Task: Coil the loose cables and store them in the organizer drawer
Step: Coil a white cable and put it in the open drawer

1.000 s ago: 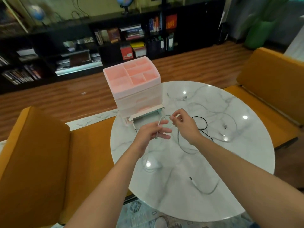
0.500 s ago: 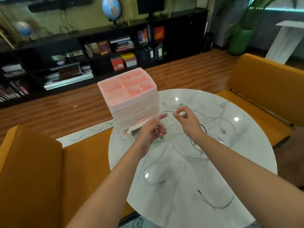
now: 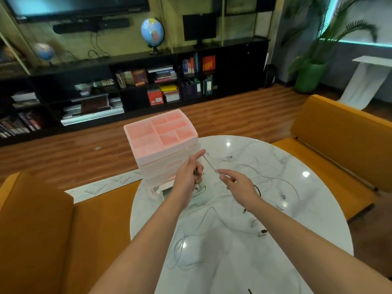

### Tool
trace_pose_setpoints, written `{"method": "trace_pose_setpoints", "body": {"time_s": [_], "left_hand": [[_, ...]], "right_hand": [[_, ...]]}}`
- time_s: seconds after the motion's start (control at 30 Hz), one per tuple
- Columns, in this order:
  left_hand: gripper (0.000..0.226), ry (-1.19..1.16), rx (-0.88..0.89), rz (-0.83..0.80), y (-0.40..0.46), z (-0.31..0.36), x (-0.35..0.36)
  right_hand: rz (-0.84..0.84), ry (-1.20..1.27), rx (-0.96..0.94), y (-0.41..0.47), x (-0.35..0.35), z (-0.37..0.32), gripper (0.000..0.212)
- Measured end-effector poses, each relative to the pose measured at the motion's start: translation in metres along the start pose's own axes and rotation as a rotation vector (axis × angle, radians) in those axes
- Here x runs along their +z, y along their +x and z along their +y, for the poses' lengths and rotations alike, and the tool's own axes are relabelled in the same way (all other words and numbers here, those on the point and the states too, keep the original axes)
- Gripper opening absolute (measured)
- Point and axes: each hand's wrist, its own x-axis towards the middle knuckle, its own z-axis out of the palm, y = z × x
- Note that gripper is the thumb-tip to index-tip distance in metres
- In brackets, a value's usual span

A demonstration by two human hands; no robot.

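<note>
A white cable (image 3: 209,164) is pinched between the left hand (image 3: 191,177) and the right hand (image 3: 235,185), held taut above the surface (image 3: 297,209) just before the pink organizer (image 3: 161,143) at its far-left edge.

Both hands are raised above the round marble table (image 3: 297,247), in front of the pink organizer (image 3: 161,143); the left hand (image 3: 188,177) grips a white cable (image 3: 209,164) with its index finger pointing up; the right hand (image 3: 237,185) pinches the same cable just beside it; more loose cables (image 3: 212,211) sprawl over the tabletop; the bottom drawer (image 3: 167,190) stands pulled out behind the left wrist.
</note>
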Motion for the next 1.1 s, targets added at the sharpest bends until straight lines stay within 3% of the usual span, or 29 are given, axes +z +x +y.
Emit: {"method": "trace_pose_setpoints", "body": {"time_s": [0.13,0.4,0.5,0.63,0.8,0.87,1.0,1.1], "left_hand": [[0.040,0.070,0.018,0.015,0.003,0.005,0.003],[0.044,0.099,0.053,-0.018,0.002,0.003,0.012],[0.044,0.171,0.052,-0.022,0.001,-0.005,0.012],[0.036,0.375,0.037,-0.106,-0.002,-0.018,0.010],[0.033,0.586,0.005,-0.199,-0.008,-0.024,0.008],[0.034,0.566,-0.035,-0.249,-0.010,-0.023,0.007],[0.040,0.430,-0.074,-0.329,-0.013,-0.016,0.009],[0.045,0.272,-0.093,-0.321,-0.015,-0.009,0.010]], "right_hand": [[-0.111,-0.078,-0.009,-0.001,0.007,-0.003,0.028],[-0.193,-0.225,-0.018,-0.010,0.003,-0.009,0.014],[-0.230,-0.348,-0.025,-0.016,-0.004,-0.011,0.023],[-0.252,-0.346,0.000,-0.025,-0.013,-0.012,0.018],[-0.199,-0.389,-0.043,-0.019,-0.034,-0.020,0.042],[-0.224,-0.291,-0.048,-0.014,-0.045,-0.024,0.041],[-0.302,-0.144,-0.062,-0.008,-0.059,-0.037,0.011],[-0.278,-0.060,-0.061,-0.002,-0.061,-0.034,0.010]]}}
